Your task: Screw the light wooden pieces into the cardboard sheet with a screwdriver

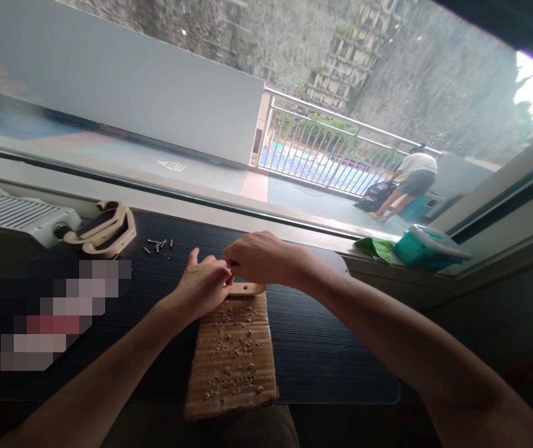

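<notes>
In the head view, the left hand (205,283) and right hand (264,258) meet at a wooden piece (257,289) with a hole, at the far end of the torn-up cardboard (242,367). The step looks like close finger work there. Both hands have bent fingers, but I cannot tell what they pinch, because the hands hide it. The next move seems to call for keeping the wood still. Small metal bits (157,244) and curved wooden hooks (107,230) sit off to the left on the dark table (326,348), out of the way. A green cloth (378,247) and teal box (427,247) are by the window.
</notes>
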The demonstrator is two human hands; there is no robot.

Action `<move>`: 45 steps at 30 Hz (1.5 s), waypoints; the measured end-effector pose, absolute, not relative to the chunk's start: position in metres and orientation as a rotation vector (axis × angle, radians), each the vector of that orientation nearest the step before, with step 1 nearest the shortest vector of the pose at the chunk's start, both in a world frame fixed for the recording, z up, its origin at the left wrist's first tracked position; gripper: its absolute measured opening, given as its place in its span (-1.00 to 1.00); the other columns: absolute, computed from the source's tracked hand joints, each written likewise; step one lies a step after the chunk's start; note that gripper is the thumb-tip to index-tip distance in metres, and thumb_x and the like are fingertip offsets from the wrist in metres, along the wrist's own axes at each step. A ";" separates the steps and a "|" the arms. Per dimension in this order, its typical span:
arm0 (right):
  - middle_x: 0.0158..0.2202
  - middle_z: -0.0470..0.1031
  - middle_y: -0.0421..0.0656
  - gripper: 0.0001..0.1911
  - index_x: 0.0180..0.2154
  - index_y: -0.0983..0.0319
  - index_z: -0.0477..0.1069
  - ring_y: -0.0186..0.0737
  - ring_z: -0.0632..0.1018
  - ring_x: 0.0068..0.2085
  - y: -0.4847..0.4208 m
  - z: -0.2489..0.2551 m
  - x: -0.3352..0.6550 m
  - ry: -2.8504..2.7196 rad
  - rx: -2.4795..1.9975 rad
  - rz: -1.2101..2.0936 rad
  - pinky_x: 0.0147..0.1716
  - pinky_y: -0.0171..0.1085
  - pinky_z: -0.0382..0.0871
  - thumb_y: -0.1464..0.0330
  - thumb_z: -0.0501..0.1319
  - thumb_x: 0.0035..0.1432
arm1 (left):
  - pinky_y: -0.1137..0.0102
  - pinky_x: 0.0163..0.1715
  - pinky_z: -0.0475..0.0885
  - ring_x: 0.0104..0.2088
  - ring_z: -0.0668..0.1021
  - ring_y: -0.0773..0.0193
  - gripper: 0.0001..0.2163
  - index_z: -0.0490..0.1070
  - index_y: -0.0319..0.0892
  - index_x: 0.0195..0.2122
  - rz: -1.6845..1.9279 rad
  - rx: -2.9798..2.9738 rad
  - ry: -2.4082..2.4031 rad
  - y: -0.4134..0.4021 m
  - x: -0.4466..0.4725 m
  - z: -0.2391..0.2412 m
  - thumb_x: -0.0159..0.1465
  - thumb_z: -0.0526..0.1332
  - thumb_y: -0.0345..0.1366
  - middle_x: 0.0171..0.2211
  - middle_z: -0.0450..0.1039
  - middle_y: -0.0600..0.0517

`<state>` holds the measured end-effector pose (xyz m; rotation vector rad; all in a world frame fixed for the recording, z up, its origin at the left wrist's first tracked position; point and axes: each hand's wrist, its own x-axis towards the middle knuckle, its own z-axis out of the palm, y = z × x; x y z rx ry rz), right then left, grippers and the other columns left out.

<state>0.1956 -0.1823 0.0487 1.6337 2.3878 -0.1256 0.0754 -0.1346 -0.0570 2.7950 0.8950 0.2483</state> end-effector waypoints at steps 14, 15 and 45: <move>-0.31 0.57 -0.12 -0.82 -0.28 0.25 0.53 -0.27 0.48 -0.32 -0.182 0.047 0.198 2.353 1.656 -0.047 -0.54 -0.30 0.01 0.45 0.16 0.08 | -0.21 0.12 0.00 -0.22 0.50 0.11 -0.80 0.49 -0.18 -0.47 0.219 2.851 0.909 -0.136 0.075 -0.058 0.20 0.09 -0.40 -0.37 0.54 -0.04; -0.33 0.57 -0.12 -0.82 -0.30 0.25 0.53 -0.27 0.48 -0.34 -0.181 0.046 0.198 2.348 1.671 -0.043 -0.54 -0.30 0.01 0.43 0.16 0.09 | -0.20 0.12 0.01 -0.22 0.51 0.10 -0.81 0.50 -0.18 -0.45 0.218 2.852 0.917 -0.136 0.075 -0.058 0.20 0.09 -0.39 -0.37 0.54 -0.05; -0.23 0.55 -0.09 -0.83 -0.27 0.30 0.52 -0.29 0.47 -0.31 -0.183 0.047 0.195 2.385 1.629 -0.077 -0.55 -0.31 0.01 0.48 0.16 0.12 | -0.17 0.14 -0.01 -0.20 0.51 0.11 -0.79 0.48 -0.17 -0.52 0.221 2.832 0.937 -0.136 0.076 -0.058 0.20 0.10 -0.42 -0.36 0.54 -0.04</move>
